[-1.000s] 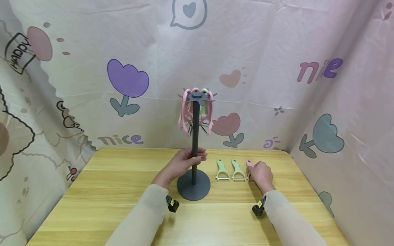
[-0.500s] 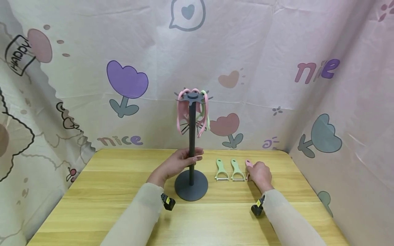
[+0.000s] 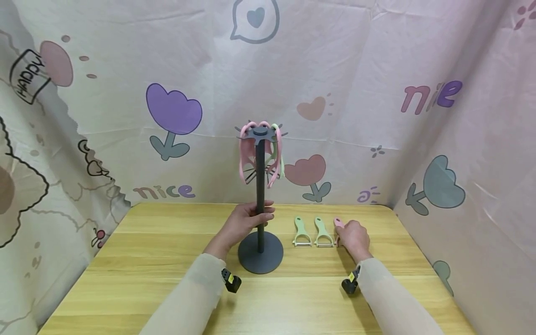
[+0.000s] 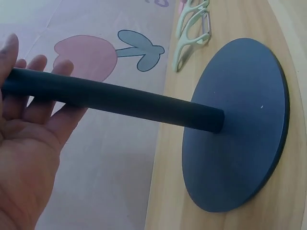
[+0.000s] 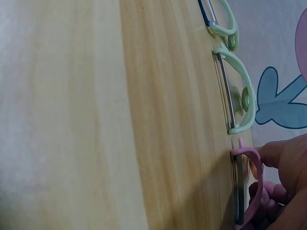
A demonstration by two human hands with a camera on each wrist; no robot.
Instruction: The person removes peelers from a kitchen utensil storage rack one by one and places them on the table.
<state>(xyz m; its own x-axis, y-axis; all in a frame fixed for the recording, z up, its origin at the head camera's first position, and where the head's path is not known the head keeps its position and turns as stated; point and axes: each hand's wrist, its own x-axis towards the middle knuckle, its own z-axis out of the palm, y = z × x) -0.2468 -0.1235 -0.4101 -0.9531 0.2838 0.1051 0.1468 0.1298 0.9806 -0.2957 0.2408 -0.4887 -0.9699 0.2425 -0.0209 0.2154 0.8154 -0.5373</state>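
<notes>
1 table [image 3: 146,279], 1 stand [image 3: 260,193]. Lying on the table: 2 green peelers [image 3: 300,226] + 1 pink peeler [image 3: 338,221] = 3. On the stand: at least 2 hanging pink peelers [image 3: 248,151] and 1 hanging green peeler [image 3: 274,149]; overlapping, exact number unclear. 1 left hand [image 3: 240,223], 1 right hand [image 3: 354,238]. 2 sleeves [image 3: 188,288], 2 wrist cameras [image 3: 231,281]. Prints: 1 purple flower [image 3: 173,109], 1 speech bubble [image 3: 265,30].

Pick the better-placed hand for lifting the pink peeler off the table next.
Right, most likely: the right hand pinches the pink peeler on the table, while the left hand is occupied gripping the stand.
</notes>
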